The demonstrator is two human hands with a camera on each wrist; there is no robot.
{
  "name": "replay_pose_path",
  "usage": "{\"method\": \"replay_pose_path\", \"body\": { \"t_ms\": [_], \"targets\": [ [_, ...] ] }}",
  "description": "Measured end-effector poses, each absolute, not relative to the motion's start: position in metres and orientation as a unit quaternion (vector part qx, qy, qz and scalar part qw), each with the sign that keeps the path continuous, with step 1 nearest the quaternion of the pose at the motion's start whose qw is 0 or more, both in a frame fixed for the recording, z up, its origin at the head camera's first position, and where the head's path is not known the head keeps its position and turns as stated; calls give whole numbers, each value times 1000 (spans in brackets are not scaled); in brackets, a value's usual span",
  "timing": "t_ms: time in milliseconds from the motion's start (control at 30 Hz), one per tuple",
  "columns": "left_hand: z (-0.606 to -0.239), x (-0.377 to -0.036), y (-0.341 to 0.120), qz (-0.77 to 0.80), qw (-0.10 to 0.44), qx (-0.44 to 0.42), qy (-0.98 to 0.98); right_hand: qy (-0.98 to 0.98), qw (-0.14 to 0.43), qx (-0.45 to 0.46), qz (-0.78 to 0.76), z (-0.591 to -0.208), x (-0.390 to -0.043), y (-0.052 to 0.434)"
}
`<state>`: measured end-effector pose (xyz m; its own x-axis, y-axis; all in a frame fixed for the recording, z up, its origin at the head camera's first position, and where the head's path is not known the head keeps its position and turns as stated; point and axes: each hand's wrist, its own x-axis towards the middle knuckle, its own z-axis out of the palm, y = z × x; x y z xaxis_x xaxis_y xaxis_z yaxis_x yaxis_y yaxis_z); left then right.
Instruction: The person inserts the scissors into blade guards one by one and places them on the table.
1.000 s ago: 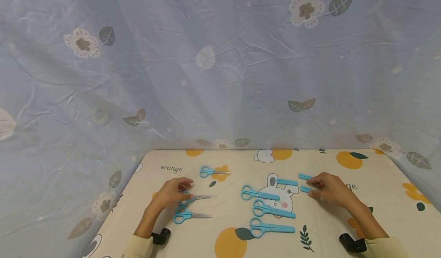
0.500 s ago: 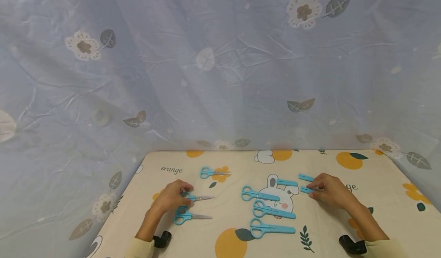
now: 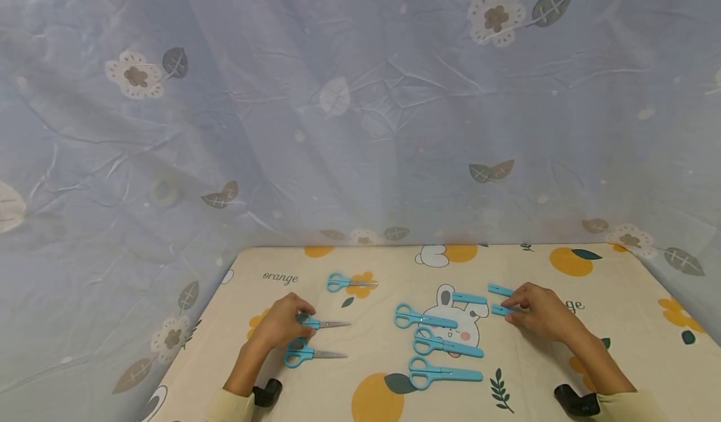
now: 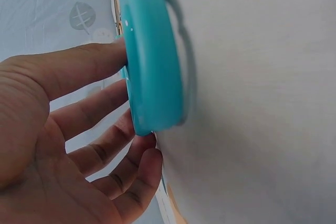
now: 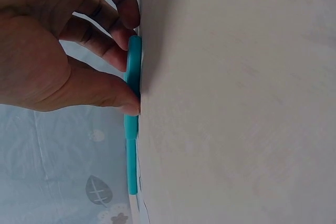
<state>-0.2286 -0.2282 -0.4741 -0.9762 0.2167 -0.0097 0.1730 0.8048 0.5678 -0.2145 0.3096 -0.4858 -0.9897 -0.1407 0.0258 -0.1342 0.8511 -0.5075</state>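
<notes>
My left hand (image 3: 300,322) lies on the left part of the printed tablecloth (image 3: 383,347) and grips the blue handle of a pair of scissors (image 3: 327,325) with bare metal blades. In the left wrist view my fingers (image 4: 94,108) curl around that handle (image 4: 155,66). My right hand (image 3: 511,310) pinches a loose blue blade cover (image 3: 498,310) that lies flat on the cloth. The right wrist view shows this cover (image 5: 132,145) between my thumb and fingers.
Two more bare-bladed scissors lie at the far left (image 3: 349,281) and near left (image 3: 312,354). Three capped scissors (image 3: 445,345) lie in the middle. Two loose covers (image 3: 469,298) lie near my right hand. A flowered blue curtain (image 3: 360,128) hangs behind the table.
My left hand has slid a little nearer over the scissors handle and closed on it. My right hand has stayed on the blade cover.
</notes>
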Motion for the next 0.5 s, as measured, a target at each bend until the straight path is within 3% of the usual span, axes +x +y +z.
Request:
{"method": "replay_pose_path", "body": {
  "t_ms": [500],
  "targets": [
    [-473,-228,-226,265,22,111,958,959,35,-72,-272,-477,-218,308]
  ]
}}
